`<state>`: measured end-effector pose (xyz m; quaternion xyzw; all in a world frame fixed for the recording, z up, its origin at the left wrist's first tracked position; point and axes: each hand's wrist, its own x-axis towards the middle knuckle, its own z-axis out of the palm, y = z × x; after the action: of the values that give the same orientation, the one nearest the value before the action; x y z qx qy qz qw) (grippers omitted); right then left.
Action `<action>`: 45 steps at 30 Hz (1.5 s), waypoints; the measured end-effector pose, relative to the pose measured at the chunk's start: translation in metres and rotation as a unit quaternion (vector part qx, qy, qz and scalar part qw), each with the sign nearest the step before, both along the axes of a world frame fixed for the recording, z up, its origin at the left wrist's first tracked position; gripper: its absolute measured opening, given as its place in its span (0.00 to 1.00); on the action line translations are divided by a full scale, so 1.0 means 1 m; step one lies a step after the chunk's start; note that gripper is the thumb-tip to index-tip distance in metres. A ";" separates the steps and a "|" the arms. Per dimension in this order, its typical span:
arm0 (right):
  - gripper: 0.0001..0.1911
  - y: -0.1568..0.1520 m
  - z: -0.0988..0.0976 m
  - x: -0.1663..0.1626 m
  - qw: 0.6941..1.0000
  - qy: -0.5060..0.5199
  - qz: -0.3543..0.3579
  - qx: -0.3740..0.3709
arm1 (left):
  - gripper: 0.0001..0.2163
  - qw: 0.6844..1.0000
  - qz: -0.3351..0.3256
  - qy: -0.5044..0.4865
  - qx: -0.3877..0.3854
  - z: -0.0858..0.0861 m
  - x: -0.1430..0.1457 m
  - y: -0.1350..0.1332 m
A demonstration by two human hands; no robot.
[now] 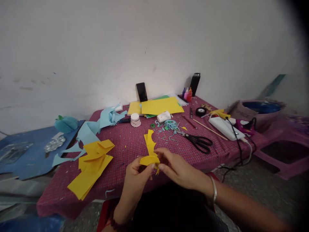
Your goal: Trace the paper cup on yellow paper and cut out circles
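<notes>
A small curved piece of yellow paper [147, 160] is held between both hands at the table's front edge. My left hand [137, 174] pinches its left side with thumb and fingers. On its right side my right hand [175, 167] has thumb and forefinger closed at the edge, where thin yellow strips hang down. Just beyond the hands lies a yellow paper offcut [151, 141] with a scalloped edge. Black-handled scissors [196, 140] rest to the right of it, their blades by a heap of pale blue paper shreds [170, 125].
Folded yellow paper [93, 167] and blue paper scraps [89, 132] lie at left. Behind are a white cup [135, 120], yellow sheets [163, 106] and a phone [141, 92]. To the right are a wooden stick [210, 129], black tape [201, 111] and a white power strip [225, 127] with cables.
</notes>
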<state>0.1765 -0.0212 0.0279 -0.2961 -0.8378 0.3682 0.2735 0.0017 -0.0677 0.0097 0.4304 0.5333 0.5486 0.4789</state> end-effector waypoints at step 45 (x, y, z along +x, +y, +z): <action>0.25 0.014 -0.043 -0.039 0.889 0.232 -0.009 -0.394 | 0.12 0.964 0.085 -0.249 -0.029 -0.013 -0.017 0.018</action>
<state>0.1380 -0.0075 -0.0151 -0.2930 -0.5340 0.7238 0.3242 -0.0149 -0.0495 -0.0032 0.2189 0.4474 0.6616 0.5605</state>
